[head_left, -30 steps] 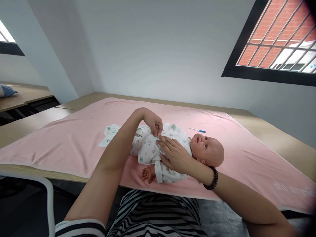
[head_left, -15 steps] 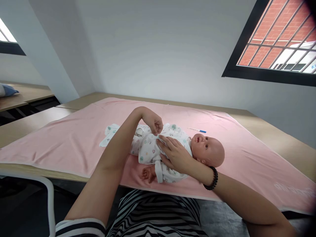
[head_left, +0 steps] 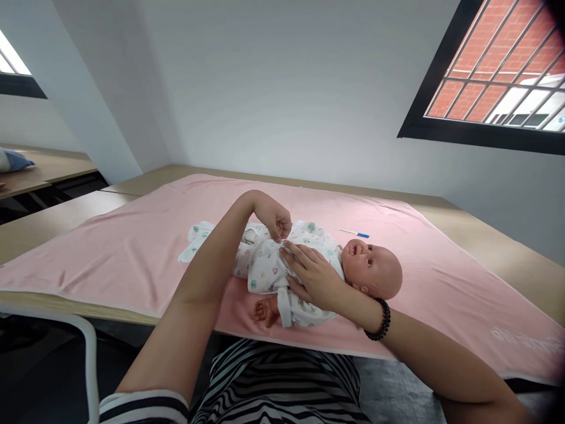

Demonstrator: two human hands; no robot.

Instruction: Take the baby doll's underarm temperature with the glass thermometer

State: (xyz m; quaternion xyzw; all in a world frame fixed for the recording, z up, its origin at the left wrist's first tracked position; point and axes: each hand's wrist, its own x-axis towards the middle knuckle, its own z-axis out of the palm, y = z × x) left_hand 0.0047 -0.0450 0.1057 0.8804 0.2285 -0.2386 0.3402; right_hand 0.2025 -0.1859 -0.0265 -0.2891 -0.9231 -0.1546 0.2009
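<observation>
A bald baby doll (head_left: 375, 271) lies on its back, head to the right, on a pink blanket (head_left: 132, 247). It wears a white printed baby shirt (head_left: 265, 271) with a front flap across its body. My left hand (head_left: 274, 221) is bent down over the doll's middle, fingers curled, its tips pinching the shirt near the flap's edge. What is inside the curled fingers is mostly hidden. My right hand (head_left: 314, 278) lies flat over the doll's chest, fingers stretched out, its fingertips meeting the left hand's on the cloth. One doll hand sticks out of the near sleeve.
Beyond the doll's head, a thin thermometer-like stick with a blue end (head_left: 362, 235) rests on the blanket. The wooden table (head_left: 445, 206) borders a wall at the back. A white curved metal bar (head_left: 90, 347) stands at the near left. A blue-and-white thing (head_left: 15, 161) sits on another table.
</observation>
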